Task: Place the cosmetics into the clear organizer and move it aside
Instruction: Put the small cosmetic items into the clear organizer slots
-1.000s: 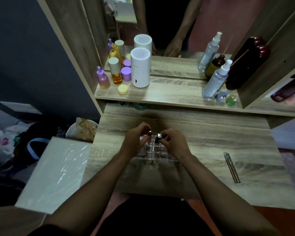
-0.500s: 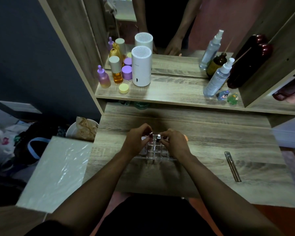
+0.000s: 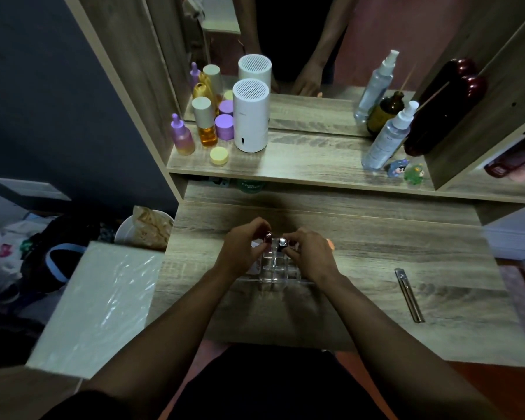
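Clear organizer (image 3: 275,265) stands on the wooden desk (image 3: 376,253), directly under and between the two hands. It is a gridded transparent box with small square compartments, and its front edge shows just below the wrists.

In the head view, the left hand (image 3: 243,248) is curled over the left part of the organizer, and its fingertips pinch a small cosmetic with a dark red round top (image 3: 268,236). The right hand (image 3: 311,253) is curled over the right part, and its fingertips pinch a small cosmetic with a shiny square top (image 3: 282,242). Both items stand at the back row of the compartments, just beside each other. How deep they sit inside cannot be told, because the fingers cover them.

To the right of the right hand, well apart, a thin metal tool (image 3: 409,295) lies on the desk. Beyond the hands, on the raised shelf (image 3: 300,165), a white cylinder device (image 3: 250,116) stands with purple and amber bottles (image 3: 205,125) on its left side. Far to the right on the same shelf stands a spray bottle (image 3: 387,137), with two small figurines (image 3: 405,171) near it. To the left of the left arm there is a white board wrapped in plastic film (image 3: 100,301).
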